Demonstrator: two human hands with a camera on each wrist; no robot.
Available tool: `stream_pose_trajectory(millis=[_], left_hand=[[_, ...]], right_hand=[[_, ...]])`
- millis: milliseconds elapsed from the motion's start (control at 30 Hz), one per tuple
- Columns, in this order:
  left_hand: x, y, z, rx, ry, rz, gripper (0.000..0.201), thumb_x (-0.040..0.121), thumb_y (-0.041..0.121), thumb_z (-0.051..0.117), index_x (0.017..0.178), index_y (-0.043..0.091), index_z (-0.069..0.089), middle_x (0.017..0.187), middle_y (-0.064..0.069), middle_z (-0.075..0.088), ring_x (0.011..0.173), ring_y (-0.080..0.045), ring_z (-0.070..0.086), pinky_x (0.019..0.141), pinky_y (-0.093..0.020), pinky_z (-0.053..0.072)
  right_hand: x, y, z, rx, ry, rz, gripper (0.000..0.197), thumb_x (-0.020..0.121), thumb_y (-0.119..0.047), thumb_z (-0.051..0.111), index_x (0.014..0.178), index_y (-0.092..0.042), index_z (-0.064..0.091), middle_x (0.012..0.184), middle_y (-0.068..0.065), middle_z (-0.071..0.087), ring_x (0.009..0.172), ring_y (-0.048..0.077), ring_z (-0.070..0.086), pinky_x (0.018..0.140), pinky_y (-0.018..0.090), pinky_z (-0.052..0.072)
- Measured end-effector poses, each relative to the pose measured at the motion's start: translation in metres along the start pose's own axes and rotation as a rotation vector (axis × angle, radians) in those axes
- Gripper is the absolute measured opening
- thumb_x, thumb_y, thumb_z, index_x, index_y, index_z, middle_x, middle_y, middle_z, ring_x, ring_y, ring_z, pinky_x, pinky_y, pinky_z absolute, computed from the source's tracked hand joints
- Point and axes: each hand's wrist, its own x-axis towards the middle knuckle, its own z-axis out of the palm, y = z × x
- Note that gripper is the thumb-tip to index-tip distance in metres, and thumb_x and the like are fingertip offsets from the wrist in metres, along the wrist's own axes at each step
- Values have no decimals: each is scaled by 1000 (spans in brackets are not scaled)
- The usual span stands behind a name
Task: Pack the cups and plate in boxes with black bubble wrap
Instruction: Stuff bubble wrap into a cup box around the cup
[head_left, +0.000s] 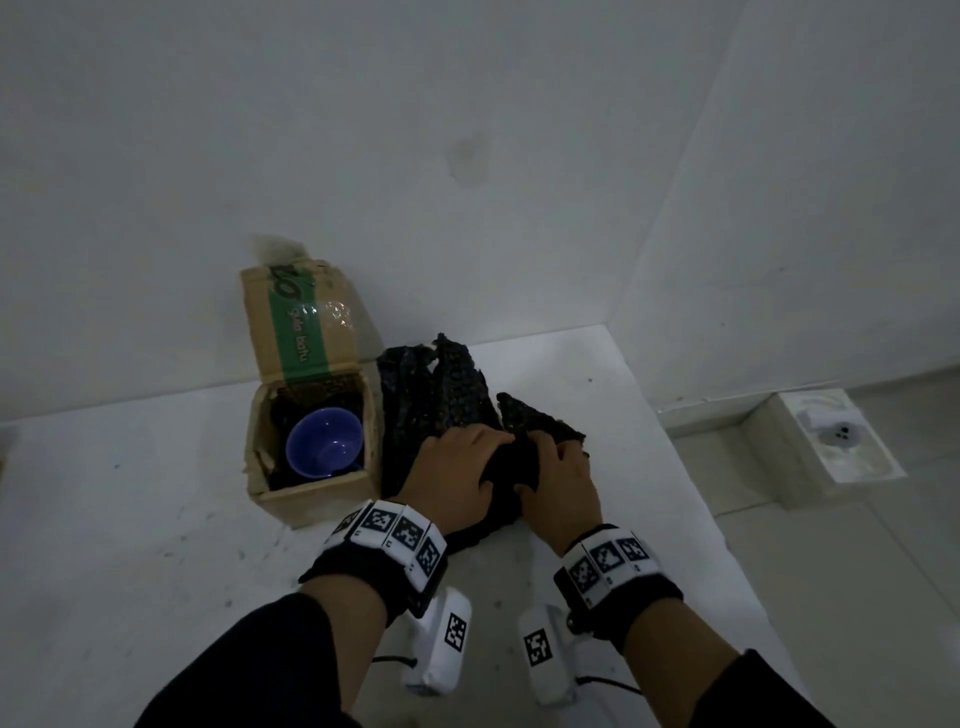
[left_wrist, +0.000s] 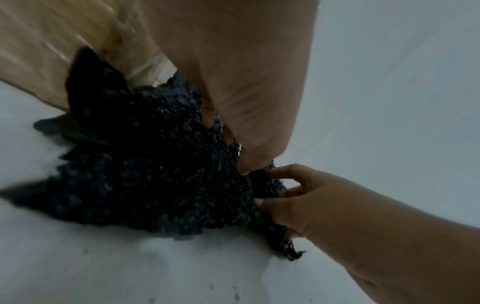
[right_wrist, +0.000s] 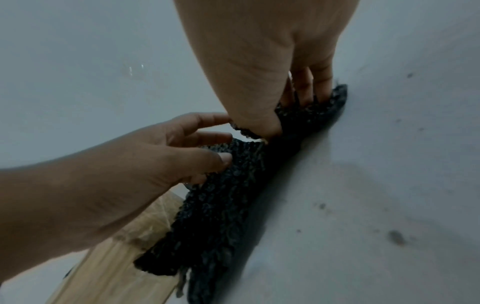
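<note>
An open cardboard box (head_left: 311, 499) stands on the white table, lined with black wrap, with a blue cup (head_left: 322, 441) upright inside. Right beside it lies a crumpled bundle of black bubble wrap (head_left: 441, 395). My left hand (head_left: 467, 452) is curled over the bundle's near part. My right hand (head_left: 561, 467) pinches a fold of it from the right. In the left wrist view my left fingertips (left_wrist: 207, 121) dig into the wrap (left_wrist: 155, 174). In the right wrist view my right hand (right_wrist: 259, 61) grips a flap of the wrap (right_wrist: 221, 216). Whatever is inside the bundle is hidden.
The box's taped lid flap (head_left: 301, 322) leans back against the white wall. The table (head_left: 156, 571) ends at an edge just right of the bundle, with floor below. A white socket block (head_left: 821, 441) sits on the floor there.
</note>
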Motion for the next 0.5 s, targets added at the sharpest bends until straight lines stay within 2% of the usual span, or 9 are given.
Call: stream_pose_trajectory(millis=[100, 233, 300, 367, 433, 500], left_hand=[[9, 8, 10, 57, 17, -9, 66, 87, 21, 50, 144, 36, 21, 147, 6, 28, 126, -21, 36, 98, -38, 33], [20, 16, 16, 163, 6, -51, 67, 87, 25, 50, 146, 35, 18, 149, 2, 20, 127, -24, 31, 100, -40, 30], [24, 19, 16, 180, 39, -69, 60, 88, 27, 50, 143, 34, 26, 150, 1, 19, 128, -25, 30, 100, -40, 29], [28, 22, 12, 151, 137, -54, 50, 87, 27, 52, 135, 32, 41, 148, 0, 24, 127, -25, 33, 96, -39, 30], [31, 24, 5, 101, 247, -27, 39, 82, 24, 57, 121, 28, 54, 146, -1, 32, 126, -26, 37, 93, -40, 32], [35, 25, -4, 69, 342, 5, 29, 78, 24, 62, 107, 24, 59, 145, 0, 38, 128, -25, 39, 92, -41, 33]], right_hand=[[5, 13, 4, 12, -16, -31, 55, 91, -16, 47, 143, -11, 30, 136, 13, 39, 125, 31, 36, 99, 40, 39], [14, 26, 6, 59, 17, -134, 35, 92, -12, 49, 126, -9, 55, 123, 14, 55, 116, 32, 47, 95, 39, 43], [15, 31, 2, 122, 53, -160, 31, 91, -10, 49, 120, -10, 61, 120, 13, 60, 112, 31, 52, 95, 38, 44], [15, 32, -8, 135, 127, -164, 30, 89, -7, 49, 116, -10, 63, 113, 11, 63, 105, 30, 55, 90, 37, 46], [14, 29, -23, 92, 258, -177, 26, 85, -7, 51, 106, -11, 65, 99, 11, 65, 91, 31, 58, 77, 39, 48], [13, 22, -42, 100, 389, -213, 20, 80, -8, 53, 96, -13, 63, 87, 7, 65, 77, 28, 58, 66, 38, 48]])
